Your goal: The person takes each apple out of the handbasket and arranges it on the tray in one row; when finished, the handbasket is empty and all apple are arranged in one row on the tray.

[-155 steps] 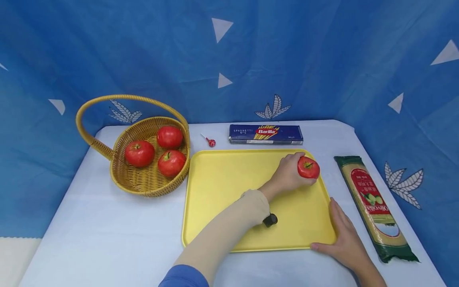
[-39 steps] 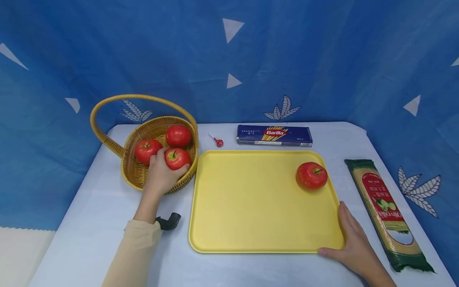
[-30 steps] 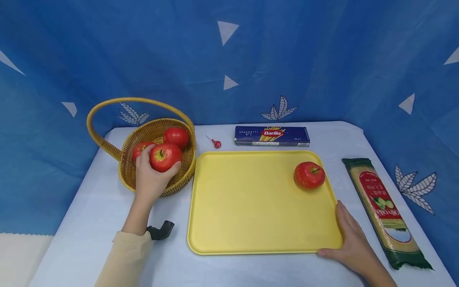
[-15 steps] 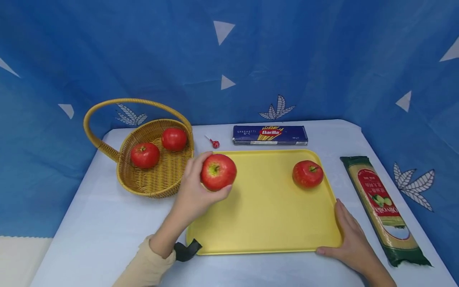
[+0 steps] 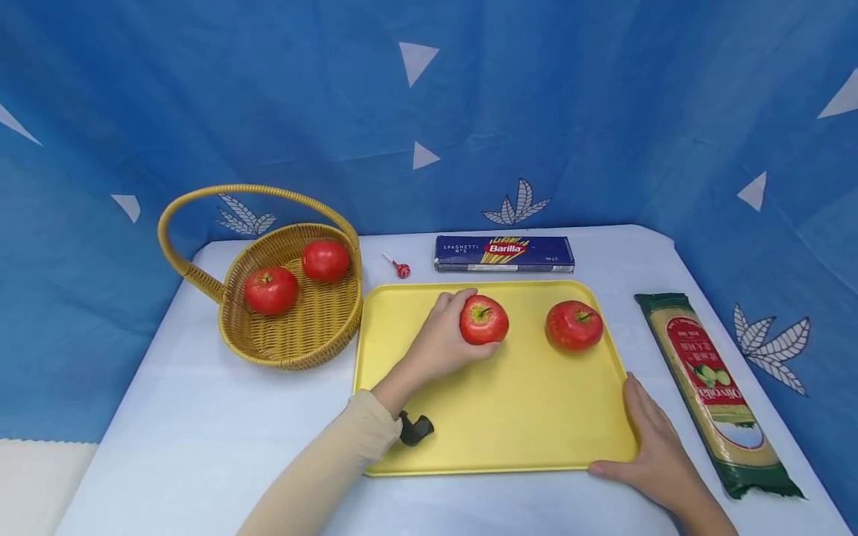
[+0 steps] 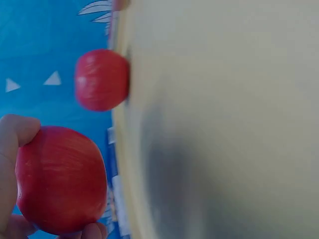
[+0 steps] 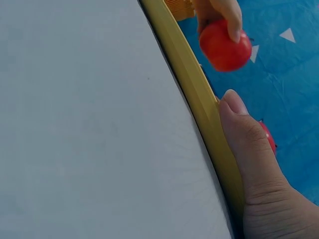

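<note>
My left hand [image 5: 444, 339] holds a red apple [image 5: 484, 320] above the yellow tray [image 5: 509, 417], thumb on the near side and fingers on the far side. In the left wrist view that apple [image 6: 62, 179] hangs over the tray, which carries a dark shadow. Another red apple [image 5: 574, 325] sits on the tray toward its back right. My right hand [image 5: 653, 454] rests at the tray's front right corner, fingers straight along the right edge and thumb at the front edge. In the right wrist view the thumb [image 7: 249, 144] lies against the yellow rim.
A wicker basket [image 5: 295, 359] with a tall handle stands left of the tray, holding two apples [image 5: 271, 290]. Behind the tray lie a lollipop [image 5: 401, 269] and a blue spaghetti box [image 5: 504, 254]. A green-ended pasta bag [image 5: 717, 394] lies at the right. A blue curtain backs the table.
The earlier apple was set down on the tray's right. My left hand went to the basket, lifted another apple out and carried it right, over the tray. My right hand stayed at the corner.
</note>
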{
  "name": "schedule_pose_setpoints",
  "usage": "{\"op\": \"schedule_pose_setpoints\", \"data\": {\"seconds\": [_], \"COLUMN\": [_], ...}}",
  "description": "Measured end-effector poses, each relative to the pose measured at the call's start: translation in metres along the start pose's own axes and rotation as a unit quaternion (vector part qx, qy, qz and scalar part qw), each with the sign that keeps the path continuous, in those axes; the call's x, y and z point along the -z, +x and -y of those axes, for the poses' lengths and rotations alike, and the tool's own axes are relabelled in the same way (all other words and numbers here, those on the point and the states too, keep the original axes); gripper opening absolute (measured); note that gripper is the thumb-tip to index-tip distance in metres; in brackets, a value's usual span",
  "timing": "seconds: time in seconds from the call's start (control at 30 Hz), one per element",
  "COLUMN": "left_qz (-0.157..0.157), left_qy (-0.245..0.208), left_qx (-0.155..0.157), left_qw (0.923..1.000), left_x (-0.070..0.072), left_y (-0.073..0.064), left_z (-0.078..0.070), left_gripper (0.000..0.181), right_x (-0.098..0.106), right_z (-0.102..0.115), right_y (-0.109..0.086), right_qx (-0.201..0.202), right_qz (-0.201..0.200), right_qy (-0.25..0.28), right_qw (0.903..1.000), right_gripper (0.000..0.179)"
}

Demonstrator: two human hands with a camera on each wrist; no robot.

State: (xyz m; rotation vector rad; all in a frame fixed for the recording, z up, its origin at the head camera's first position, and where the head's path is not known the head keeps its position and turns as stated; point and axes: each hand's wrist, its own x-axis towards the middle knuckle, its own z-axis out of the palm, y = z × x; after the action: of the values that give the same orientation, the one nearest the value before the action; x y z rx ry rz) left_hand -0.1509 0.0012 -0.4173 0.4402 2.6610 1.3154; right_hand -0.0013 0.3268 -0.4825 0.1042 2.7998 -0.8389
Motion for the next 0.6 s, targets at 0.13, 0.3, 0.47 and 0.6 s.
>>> {"op": "schedule_pose_setpoints", "data": {"seconds": [0.13, 0.3, 0.47, 0.6], "left_qz": [0.019, 0.029, 0.033, 0.034], "left_qy": [0.009, 0.021, 0.04, 0.044], "left_qx": [0.001, -0.003, -0.012, -0.013], "left_qw": [0.9998, 0.9993, 0.9986, 0.9984], "left_x": [-0.019, -0.035, -0.047, -0.052], "left_y": [0.013, 0.023, 0.029, 0.031], "left_z": [-0.003, -0.007, -0.007, -0.007], "left_gripper": [0.089, 0.088, 0.088, 0.089], "right_x": [-0.001, 0.0, 0.0, 0.0], "right_z": [-0.001, 0.001, 0.001, 0.001], "right_y": [0.0, 0.0, 0.0, 0.001], "right_qx": [0.005, -0.001, -0.005, -0.004], "right_qz": [-0.007, -0.004, -0.001, -0.002], "right_qy": [0.001, -0.004, -0.008, -0.01], "right_qw": [1.0, 1.0, 1.0, 0.9999], "right_gripper": [0.145, 0.145, 0.146, 0.145]}}
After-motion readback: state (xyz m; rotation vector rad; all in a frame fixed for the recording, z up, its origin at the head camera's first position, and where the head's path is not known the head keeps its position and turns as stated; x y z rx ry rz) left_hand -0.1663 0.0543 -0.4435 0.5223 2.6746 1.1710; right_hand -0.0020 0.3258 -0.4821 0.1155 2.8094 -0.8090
